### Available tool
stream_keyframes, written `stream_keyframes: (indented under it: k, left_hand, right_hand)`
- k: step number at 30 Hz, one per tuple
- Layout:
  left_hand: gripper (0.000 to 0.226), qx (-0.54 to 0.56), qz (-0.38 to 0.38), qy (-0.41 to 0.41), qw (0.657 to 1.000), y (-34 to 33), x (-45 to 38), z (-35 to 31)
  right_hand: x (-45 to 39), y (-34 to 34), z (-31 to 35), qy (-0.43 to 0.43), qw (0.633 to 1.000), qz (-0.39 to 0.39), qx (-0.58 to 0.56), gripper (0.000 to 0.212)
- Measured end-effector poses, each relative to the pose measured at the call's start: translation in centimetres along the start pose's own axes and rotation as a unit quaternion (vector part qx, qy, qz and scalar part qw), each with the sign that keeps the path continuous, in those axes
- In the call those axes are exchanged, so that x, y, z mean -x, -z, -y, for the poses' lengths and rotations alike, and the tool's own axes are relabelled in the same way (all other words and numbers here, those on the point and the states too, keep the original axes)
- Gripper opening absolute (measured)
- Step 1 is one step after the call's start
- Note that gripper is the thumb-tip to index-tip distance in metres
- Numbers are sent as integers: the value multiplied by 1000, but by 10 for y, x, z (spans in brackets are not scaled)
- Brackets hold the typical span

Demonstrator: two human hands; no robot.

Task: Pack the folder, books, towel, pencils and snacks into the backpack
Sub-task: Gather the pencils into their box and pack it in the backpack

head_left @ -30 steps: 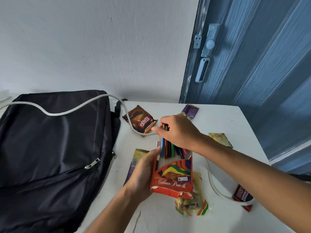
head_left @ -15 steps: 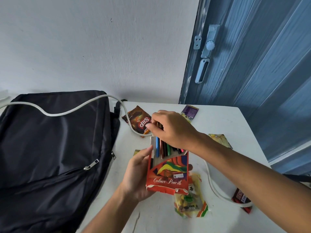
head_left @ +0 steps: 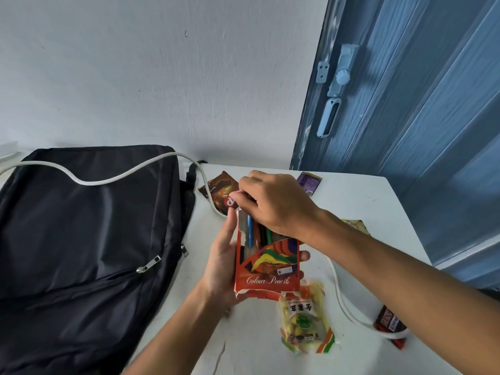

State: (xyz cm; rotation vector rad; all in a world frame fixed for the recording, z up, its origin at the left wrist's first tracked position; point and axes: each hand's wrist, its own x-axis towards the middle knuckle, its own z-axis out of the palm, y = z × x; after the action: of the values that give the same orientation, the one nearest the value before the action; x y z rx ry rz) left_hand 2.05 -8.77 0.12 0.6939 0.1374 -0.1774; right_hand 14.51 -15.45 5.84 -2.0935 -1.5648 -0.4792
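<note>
My left hand (head_left: 221, 266) grips a red "Colour Pencils" box (head_left: 267, 269) held upright above the white table (head_left: 351, 201). Several coloured pencils (head_left: 257, 234) stick out of its open top. My right hand (head_left: 273, 204) curls over their upper ends and pinches them. The black backpack (head_left: 81, 253) lies flat on the left, its zips shut. Snacks lie around: a brown packet (head_left: 219, 190), a purple one (head_left: 308, 182), a yellow bag (head_left: 303, 323), a dark bar (head_left: 389, 326), and a yellow packet (head_left: 354, 226) behind my right forearm.
A white cable (head_left: 108, 180) runs over the backpack, across the table and loops past the dark bar. A white wall stands behind; a blue door (head_left: 405, 117) with a latch is at the right. The table's right edge is near the door.
The box has been lifted and moved a little left and toward the far side. My right hand followed with it, still on the pencil tops, uncovering the yellow bag below.
</note>
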Motion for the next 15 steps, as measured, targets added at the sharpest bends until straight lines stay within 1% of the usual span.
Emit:
stream_keyframes:
  k: [3, 6, 8, 11, 15]
  left_hand:
    - [75, -46, -26, 1, 999, -3, 0, -3]
    - [77, -42, -51, 1, 998, -3, 3, -3]
    - [76, -5, -46, -3, 999, -5, 6, -3]
    - [80, 56, -23, 50, 997, -4, 8, 1]
    - [79, 56, -6, 58, 997, 0, 9, 5]
  right_hand:
    - [1, -3, -6, -26, 1000, 0, 11, 33]
    - [0, -4, -13, -45, 999, -1, 15, 33]
    - [0, -3, -15, -39, 999, -6, 13, 34]
    - [-2, -5, -12, -27, 999, -18, 10, 36]
    - [-3, -7, -10, -19, 999, -35, 11, 38]
